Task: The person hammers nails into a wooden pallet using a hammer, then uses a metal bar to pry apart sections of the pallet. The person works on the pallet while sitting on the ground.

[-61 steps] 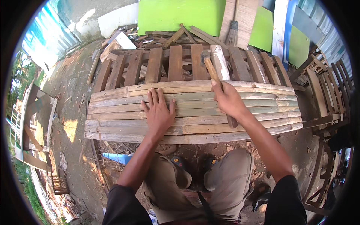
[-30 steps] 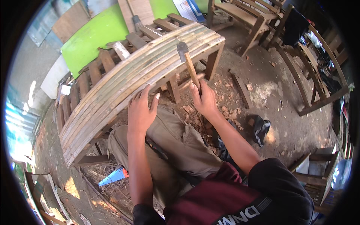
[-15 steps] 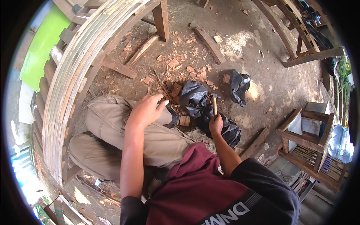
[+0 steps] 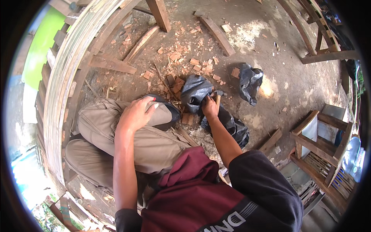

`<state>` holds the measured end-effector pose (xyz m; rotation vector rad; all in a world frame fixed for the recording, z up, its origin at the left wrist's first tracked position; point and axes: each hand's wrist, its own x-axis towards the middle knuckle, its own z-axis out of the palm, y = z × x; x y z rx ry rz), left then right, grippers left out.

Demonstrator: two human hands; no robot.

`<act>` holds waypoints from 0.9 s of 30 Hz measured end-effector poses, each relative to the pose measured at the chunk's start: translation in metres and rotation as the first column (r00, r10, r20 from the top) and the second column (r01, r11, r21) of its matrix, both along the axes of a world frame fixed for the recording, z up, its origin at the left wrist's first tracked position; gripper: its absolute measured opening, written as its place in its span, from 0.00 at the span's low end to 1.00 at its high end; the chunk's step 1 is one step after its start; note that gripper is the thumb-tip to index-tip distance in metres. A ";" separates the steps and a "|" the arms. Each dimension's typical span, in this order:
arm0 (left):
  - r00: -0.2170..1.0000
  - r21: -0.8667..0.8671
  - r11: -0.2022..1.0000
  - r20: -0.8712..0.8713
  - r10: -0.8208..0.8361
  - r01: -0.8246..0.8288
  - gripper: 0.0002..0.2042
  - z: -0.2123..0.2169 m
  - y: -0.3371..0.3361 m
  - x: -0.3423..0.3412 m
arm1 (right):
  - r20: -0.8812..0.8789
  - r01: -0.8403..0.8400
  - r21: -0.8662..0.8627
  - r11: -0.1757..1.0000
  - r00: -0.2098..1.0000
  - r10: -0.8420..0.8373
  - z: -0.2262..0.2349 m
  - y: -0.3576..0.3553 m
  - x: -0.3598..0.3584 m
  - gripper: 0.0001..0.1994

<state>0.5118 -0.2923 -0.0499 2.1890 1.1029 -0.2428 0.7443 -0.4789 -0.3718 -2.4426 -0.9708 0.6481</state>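
Dusty floor [image 4: 286, 50], strewn with wood chips [image 4: 175, 56], is bordered at left by a bamboo-slatted bench [image 4: 54, 116].
A hammer [image 4: 218, 97] is held in the right hand [image 4: 210, 108], its grip closed around the handle, beside a black plastic bag [image 4: 195, 91] on the floor, well apart from the bench's long edge; the left hand [image 4: 136, 115] is held over a trousered leg [image 4: 100, 120], its grip released.

From the bamboo desk [image 4: 79, 56], the right hand [image 4: 210, 107] and hammer [image 4: 218, 99] have moved down to a black bag [image 4: 195, 91], the left hand [image 4: 136, 113] over one leg [image 4: 158, 141].
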 end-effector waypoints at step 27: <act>0.996 -0.022 0.998 0.075 0.054 -0.052 0.19 0.002 -0.001 -0.011 | -0.686 0.476 0.159 0.865 0.683 -0.250 0.013 -0.025 0.014 0.12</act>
